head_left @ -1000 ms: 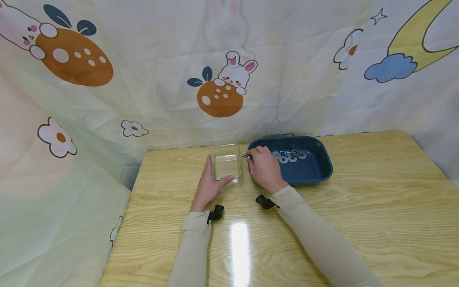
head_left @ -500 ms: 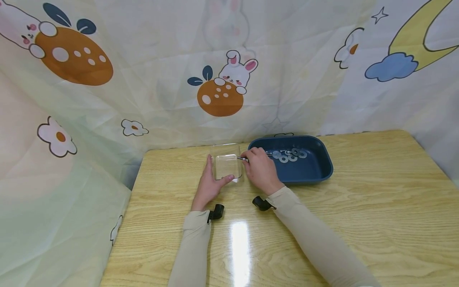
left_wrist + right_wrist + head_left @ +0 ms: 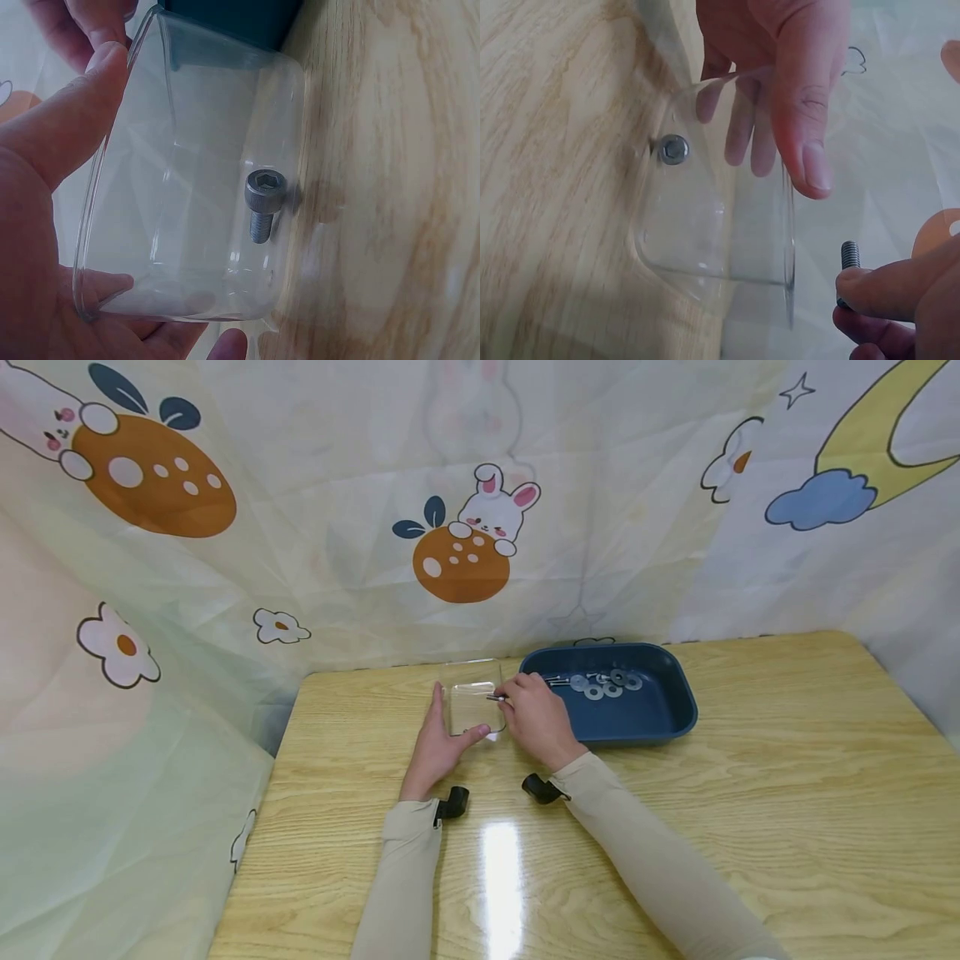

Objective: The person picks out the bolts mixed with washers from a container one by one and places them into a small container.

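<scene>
My left hand [image 3: 437, 750] holds a clear plastic box [image 3: 471, 662] at its near left corner, the thumb over the near rim and the fingers along the left wall. A socket-head bolt [image 3: 262, 202] lies on the floor of this box. Between thumb and fingertips my right hand [image 3: 542, 718] pinches a second bolt [image 3: 850, 253], its threaded end sticking out; its head is hidden by the fingers. In the head view that bolt overlaps the right side of the box, and the right wrist view shows it beside the rim.
A dark blue tray [image 3: 637, 725] stands right of the box, partly behind the right hand. In it lie several flat washers [image 3: 593, 692] and several bolts [image 3: 558, 682]. A printed cloth [image 3: 337, 543] hangs behind the wooden table [image 3: 787, 777].
My right hand has moved left from the blue tray's edge to the clear box, carrying the pinched bolt. The left hand and the box have stayed in place.
</scene>
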The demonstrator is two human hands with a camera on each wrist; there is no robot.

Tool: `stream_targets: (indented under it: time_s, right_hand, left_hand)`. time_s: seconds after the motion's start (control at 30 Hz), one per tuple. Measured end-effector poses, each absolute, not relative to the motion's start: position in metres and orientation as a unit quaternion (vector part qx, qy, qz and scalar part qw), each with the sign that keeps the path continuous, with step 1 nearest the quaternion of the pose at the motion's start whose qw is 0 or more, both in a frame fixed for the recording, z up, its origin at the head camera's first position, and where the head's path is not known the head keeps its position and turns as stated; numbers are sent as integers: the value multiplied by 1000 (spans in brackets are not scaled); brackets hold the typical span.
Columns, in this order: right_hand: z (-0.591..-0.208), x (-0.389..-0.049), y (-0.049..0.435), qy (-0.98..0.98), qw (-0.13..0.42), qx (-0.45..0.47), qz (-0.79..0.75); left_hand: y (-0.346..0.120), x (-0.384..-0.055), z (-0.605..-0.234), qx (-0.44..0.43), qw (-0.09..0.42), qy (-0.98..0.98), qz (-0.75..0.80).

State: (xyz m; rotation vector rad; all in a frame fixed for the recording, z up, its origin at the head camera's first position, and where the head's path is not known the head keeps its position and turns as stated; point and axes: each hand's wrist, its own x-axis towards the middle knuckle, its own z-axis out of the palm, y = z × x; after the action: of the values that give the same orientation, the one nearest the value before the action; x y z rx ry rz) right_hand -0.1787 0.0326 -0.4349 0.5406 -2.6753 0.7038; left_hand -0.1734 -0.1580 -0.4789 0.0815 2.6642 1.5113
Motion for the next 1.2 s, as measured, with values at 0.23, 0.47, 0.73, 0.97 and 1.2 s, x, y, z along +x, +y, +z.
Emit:
stream_targets:
  time_s: [0.23,0.47,0.73,0.97,1.2]
  right_hand:
    - [-437,-178,29,-938,146,199,244]
    - [-441,-178,28,-938,145,209,235]
    - [-443,-179,26,-939,140,217,227]
    - [-444,-181,25,-938,137,225,227]
    - [-444,-182,26,-940,125,228,222]
  left_hand:
    - [-158,-173,-479,22,40,868,494]
    - [-157,-173,-479,21,40,868,494]
    - [-157,-173,-479,22,40,870,492]
    - [-157,-173,-479,22,41,869,493]
    - [-157,-173,-479,22,40,871,489]
